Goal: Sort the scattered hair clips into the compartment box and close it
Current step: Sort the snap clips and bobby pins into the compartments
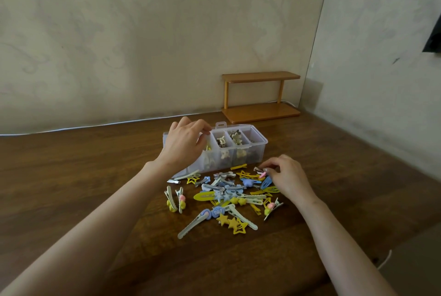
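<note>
A clear plastic compartment box [259, 152] stands open on the wooden table, with brown and beige clips in its middle and right compartments. My left hand [185, 144] hovers over the left compartments with its fingers curled down. A yellow clip [208, 147] shows just under its fingertips, and I cannot tell whether the hand holds it. In front of the box lies a scattered pile of yellow, blue and pale hair clips [228, 192]. At the pile's right edge my right hand [286, 176] pinches a small silver clip with a pink end [260, 172].
A small two-tier wooden shelf [260, 95] stands against the wall behind the box, to its right. A white cable [95, 125] runs along the table's back edge. Walls close the back and right side. The table's front right corner [379, 260] drops off near my right forearm.
</note>
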`<action>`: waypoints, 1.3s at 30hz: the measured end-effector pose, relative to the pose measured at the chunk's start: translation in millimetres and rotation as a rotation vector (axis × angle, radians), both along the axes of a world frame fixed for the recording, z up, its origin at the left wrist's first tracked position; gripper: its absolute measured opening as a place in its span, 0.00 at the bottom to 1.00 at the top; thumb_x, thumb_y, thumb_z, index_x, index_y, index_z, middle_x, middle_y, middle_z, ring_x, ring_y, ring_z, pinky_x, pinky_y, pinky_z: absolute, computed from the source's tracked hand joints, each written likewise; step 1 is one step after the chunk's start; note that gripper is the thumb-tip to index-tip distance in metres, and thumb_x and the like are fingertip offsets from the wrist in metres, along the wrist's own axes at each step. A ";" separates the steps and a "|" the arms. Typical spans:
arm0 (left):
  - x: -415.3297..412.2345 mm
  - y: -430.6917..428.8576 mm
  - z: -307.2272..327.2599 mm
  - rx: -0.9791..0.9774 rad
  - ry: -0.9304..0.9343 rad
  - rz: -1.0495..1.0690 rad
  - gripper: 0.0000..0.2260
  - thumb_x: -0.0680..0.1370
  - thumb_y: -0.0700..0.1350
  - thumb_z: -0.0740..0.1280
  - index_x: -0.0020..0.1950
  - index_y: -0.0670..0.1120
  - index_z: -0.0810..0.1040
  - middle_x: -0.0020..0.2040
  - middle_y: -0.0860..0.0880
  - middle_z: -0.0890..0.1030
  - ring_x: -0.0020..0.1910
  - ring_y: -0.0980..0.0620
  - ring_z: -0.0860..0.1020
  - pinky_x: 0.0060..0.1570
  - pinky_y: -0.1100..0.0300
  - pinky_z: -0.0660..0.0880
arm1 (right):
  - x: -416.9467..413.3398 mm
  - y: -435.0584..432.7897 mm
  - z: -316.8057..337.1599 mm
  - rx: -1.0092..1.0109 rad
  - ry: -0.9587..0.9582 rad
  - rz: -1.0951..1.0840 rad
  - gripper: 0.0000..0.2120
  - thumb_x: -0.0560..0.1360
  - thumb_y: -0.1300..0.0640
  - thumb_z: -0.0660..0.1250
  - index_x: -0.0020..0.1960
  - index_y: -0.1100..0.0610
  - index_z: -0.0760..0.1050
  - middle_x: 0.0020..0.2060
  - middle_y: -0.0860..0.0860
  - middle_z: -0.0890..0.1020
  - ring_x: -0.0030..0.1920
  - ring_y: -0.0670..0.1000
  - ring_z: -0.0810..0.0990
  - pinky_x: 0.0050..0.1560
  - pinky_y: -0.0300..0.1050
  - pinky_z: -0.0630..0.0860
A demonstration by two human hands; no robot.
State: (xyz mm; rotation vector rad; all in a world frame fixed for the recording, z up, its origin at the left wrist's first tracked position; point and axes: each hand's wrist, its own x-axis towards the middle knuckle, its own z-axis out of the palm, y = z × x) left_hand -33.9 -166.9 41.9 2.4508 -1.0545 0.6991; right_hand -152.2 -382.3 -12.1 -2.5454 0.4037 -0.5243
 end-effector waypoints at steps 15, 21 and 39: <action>-49.1 21.7 -25.5 0.080 0.080 -0.320 0.04 0.75 0.44 0.67 0.48 0.49 0.75 0.46 0.55 0.75 0.44 0.59 0.72 0.40 0.69 0.69 | -4.1 27.8 4.7 -0.210 -0.133 0.399 0.09 0.70 0.50 0.72 0.50 0.46 0.81 0.47 0.43 0.75 0.51 0.44 0.67 0.53 0.42 0.62; -53.3 20.6 -26.1 0.140 0.251 -0.335 0.07 0.75 0.51 0.67 0.49 0.50 0.75 0.47 0.57 0.74 0.45 0.61 0.71 0.43 0.68 0.70 | -17.8 12.8 21.4 -0.039 0.123 0.500 0.09 0.64 0.50 0.76 0.38 0.44 0.76 0.48 0.41 0.73 0.54 0.43 0.66 0.54 0.40 0.63; -63.0 3.9 -36.4 0.088 0.252 -0.364 0.10 0.75 0.49 0.66 0.55 0.51 0.74 0.49 0.60 0.71 0.49 0.61 0.70 0.48 0.63 0.71 | -8.3 20.8 10.8 -0.116 -0.045 0.526 0.03 0.71 0.54 0.71 0.44 0.49 0.78 0.40 0.40 0.76 0.46 0.43 0.72 0.49 0.42 0.68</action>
